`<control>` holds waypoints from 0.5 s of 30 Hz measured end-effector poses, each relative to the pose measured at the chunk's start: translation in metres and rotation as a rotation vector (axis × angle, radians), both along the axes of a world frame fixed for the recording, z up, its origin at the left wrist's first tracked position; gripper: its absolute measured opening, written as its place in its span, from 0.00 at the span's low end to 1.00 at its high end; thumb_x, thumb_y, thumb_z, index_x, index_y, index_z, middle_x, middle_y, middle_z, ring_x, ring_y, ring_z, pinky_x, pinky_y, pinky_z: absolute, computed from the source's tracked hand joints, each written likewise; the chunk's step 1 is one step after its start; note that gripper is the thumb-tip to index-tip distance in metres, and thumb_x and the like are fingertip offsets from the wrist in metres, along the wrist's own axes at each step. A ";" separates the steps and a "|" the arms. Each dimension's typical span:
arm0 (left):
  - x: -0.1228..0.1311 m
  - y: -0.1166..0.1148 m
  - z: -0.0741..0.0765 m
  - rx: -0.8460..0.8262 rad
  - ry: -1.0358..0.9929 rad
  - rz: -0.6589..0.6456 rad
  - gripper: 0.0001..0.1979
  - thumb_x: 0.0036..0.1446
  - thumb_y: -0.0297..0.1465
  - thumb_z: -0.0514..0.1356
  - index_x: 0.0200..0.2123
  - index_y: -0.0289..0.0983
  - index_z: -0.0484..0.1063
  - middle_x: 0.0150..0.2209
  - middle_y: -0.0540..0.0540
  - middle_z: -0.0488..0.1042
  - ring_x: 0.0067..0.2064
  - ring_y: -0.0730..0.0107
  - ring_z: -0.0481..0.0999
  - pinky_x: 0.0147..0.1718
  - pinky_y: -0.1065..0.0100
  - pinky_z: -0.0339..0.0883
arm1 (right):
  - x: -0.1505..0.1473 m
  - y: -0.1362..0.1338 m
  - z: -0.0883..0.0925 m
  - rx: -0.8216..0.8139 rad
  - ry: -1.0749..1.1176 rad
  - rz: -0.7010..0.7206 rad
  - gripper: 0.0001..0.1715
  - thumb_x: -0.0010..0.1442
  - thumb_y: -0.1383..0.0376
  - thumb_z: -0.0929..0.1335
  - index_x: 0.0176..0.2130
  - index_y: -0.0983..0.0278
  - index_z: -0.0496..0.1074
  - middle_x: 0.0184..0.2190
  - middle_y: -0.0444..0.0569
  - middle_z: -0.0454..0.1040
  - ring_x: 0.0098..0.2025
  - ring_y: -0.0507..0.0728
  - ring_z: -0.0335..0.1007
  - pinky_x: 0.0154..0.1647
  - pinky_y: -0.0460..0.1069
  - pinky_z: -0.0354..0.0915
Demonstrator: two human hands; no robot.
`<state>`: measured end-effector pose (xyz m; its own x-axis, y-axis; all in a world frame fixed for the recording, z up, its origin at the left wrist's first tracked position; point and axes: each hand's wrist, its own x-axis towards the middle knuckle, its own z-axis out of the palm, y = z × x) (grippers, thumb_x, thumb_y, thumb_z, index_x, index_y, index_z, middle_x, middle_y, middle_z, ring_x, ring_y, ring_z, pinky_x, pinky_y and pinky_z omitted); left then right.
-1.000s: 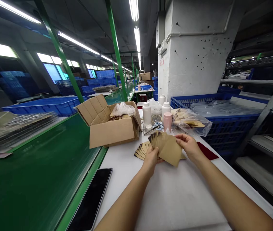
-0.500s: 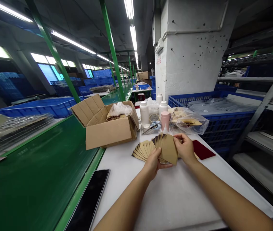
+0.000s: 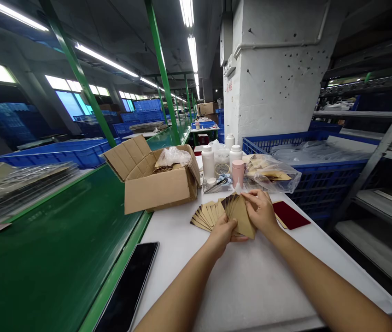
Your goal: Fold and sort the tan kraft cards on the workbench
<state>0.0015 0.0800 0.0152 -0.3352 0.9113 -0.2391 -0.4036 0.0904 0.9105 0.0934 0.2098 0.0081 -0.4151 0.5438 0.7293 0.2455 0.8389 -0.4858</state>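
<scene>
Clenched around a fanned stack of flat tan kraft-paper sleeves (image 3: 209, 216), my left hand (image 3: 221, 232) holds it low while my right hand (image 3: 260, 213) grasps its upper edge.

Your right hand (image 3: 261, 213) and left hand (image 3: 221, 234) hide the lower part of the kraft-paper sleeves (image 3: 240, 216), so you can't count them. At 7 o'clock, the bottom edge cuts off the black tablet (image 3: 126, 288). At 9 o'clock, the plastic-wrapped stack (image 3: 26, 184) on the green conveyor belt (image 3: 43, 258) is blurred. At 12 o'clock, the small items (image 3: 216, 183) in the tray are too small to tell.
</scene>
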 end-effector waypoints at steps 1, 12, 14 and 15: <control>0.000 0.000 0.000 0.004 0.002 0.001 0.21 0.52 0.30 0.58 0.51 0.36 0.62 0.46 0.38 0.72 0.43 0.59 0.75 0.31 0.62 0.76 | 0.000 0.000 0.000 0.015 0.007 0.000 0.19 0.55 0.68 0.62 0.46 0.57 0.73 0.40 0.50 0.69 0.44 0.58 0.61 0.47 0.57 0.62; 0.002 -0.002 0.006 -0.015 0.052 -0.010 0.20 0.53 0.28 0.55 0.51 0.36 0.62 0.44 0.39 0.72 0.39 0.60 0.76 0.31 0.60 0.76 | 0.004 0.000 0.004 0.042 0.022 0.011 0.17 0.57 0.65 0.63 0.46 0.58 0.72 0.41 0.48 0.73 0.44 0.57 0.63 0.49 0.55 0.63; 0.002 -0.002 0.007 -0.012 0.063 -0.016 0.20 0.53 0.28 0.55 0.50 0.36 0.62 0.43 0.39 0.73 0.39 0.61 0.76 0.32 0.60 0.76 | 0.003 0.000 0.004 0.047 0.024 0.020 0.17 0.57 0.65 0.63 0.46 0.58 0.73 0.42 0.48 0.73 0.44 0.57 0.63 0.49 0.55 0.63; 0.002 -0.002 0.007 -0.008 0.068 -0.021 0.19 0.53 0.28 0.55 0.50 0.36 0.62 0.43 0.39 0.72 0.40 0.61 0.76 0.32 0.61 0.76 | 0.003 0.000 0.004 0.050 0.026 0.020 0.17 0.57 0.65 0.63 0.45 0.58 0.73 0.41 0.48 0.73 0.44 0.57 0.64 0.49 0.55 0.63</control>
